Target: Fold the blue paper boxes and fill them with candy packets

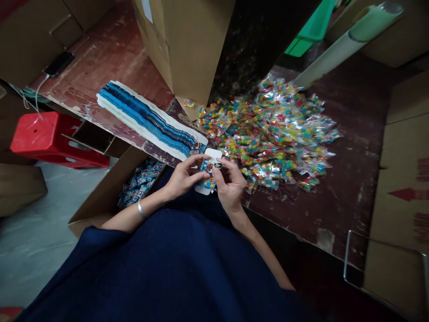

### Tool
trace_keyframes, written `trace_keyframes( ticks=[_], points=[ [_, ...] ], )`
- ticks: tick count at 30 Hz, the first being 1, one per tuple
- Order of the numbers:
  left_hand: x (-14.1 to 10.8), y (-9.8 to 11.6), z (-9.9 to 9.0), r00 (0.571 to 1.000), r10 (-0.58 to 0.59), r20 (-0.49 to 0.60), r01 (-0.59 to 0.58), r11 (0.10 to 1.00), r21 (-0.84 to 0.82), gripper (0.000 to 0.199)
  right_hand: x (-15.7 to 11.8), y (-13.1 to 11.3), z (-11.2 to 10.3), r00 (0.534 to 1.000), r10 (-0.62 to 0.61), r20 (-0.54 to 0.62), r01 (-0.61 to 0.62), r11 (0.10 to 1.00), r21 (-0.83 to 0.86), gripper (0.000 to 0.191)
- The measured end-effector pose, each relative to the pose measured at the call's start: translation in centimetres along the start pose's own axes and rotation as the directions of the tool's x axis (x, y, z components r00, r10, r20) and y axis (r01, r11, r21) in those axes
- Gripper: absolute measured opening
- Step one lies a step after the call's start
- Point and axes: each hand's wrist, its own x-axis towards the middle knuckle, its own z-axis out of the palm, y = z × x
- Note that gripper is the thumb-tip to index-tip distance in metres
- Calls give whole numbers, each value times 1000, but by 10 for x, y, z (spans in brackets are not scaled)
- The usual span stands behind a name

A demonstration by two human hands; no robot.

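Note:
Between my two hands is a small printed candy box (208,169), blue with colourful pictures, its white end flaps standing out at top and bottom. My left hand (186,175) grips its left side with thumb and fingers. On the right side, my right hand (230,181) pinches it, the thumb on the printed face. Just beyond lies a long overlapping row of flat blue-and-white box blanks (147,118). To the right of it spreads a heap of clear sachets of multicoloured candies (271,134). Whether a sachet is inside the box I cannot tell.
An open carton (97,192) at my left holds several finished-looking blue packs (142,179). A tall cardboard box (191,49) stands behind the heap. Around are a red stool (36,134), a phone (59,64) with a cable, a green crate (306,33) and a pale tube (338,56).

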Motion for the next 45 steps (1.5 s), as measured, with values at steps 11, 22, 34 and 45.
trace_keyframes(
  ticks=[11, 22, 34, 45],
  points=[
    [0, 4, -1, 994, -95, 58, 102, 985, -142, 55, 13, -7, -1, 999, 36, 29, -43, 964, 261, 24],
    [-4, 2, -10, 993, 25, 118, -34, 997, 76, 44, 40, -6, -17, 907, 290, 305, -364, 905, 222, 26],
    [-11, -5, -3, 991, -129, 25, 131, 986, -103, 40, 16, -21, -20, 960, -23, 280, 12, 999, 39, 26],
    [-8, -7, -77, 662, -547, 512, 382, 835, 397, 57, 55, 62, -86, 988, -7, 154, 118, 678, -725, 31]
  ],
)
